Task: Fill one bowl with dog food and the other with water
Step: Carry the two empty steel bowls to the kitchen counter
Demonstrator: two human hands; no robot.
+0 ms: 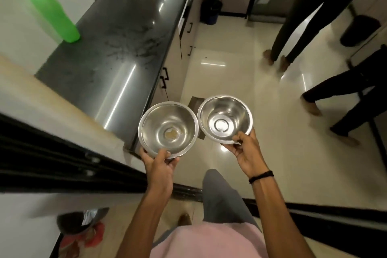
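Head view: your left hand [160, 168] grips the near rim of the left steel bowl [168, 130], thumb over the lip, fingers curled beneath. Your right hand [247, 153] pinches the near rim of the right steel bowl [225, 119] the same way. Both bowls held side by side above the floor [240, 73], rims nearly touching, past the counter [117, 52] edge. Both empty. Green bottle [52, 12] stands on the counter, far left.
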